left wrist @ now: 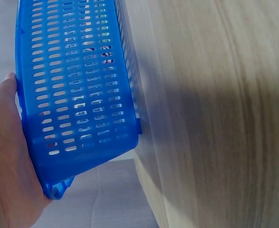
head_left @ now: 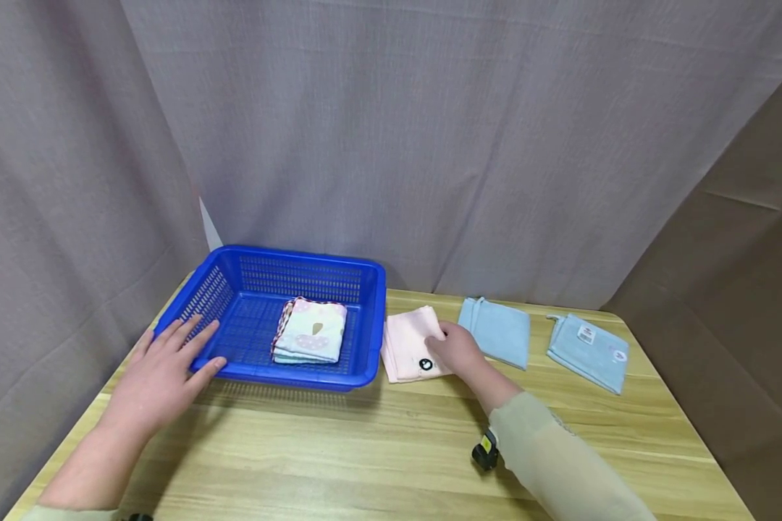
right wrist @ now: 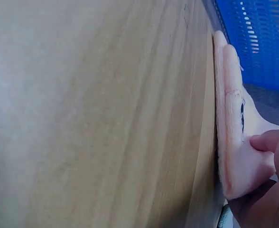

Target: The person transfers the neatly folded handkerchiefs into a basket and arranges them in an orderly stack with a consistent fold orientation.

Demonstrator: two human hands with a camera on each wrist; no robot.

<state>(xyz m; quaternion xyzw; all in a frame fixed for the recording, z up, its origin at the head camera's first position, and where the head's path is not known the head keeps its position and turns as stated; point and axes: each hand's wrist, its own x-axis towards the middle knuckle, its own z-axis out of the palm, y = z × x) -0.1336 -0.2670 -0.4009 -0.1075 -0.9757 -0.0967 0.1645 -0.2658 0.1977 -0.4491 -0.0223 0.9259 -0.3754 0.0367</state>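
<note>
A folded pink towel (head_left: 407,340) with a small black round mark lies on the table, just right of the blue basket (head_left: 300,378). My right hand (head_left: 457,349) pinches its right side, thumb on top, as the right wrist view shows with the thumb on the pink cloth (right wrist: 253,164); the fingers beneath are mostly hidden. Inside the basket rests a folded patterned cloth (head_left: 313,331), white with pink and a darker checked edge. My left hand (head_left: 159,373) lies with spread, straight fingers over the basket's front left rim. In the left wrist view the hand (left wrist: 9,156) touches that rim.
Two folded light blue towels lie to the right: the nearer towel (head_left: 498,333) is close behind my right hand, and the farther towel (head_left: 589,351) carries a white label. A grey curtain (head_left: 391,145) hangs behind the wooden table (head_left: 339,456). A brown panel (head_left: 723,289) stands at the right.
</note>
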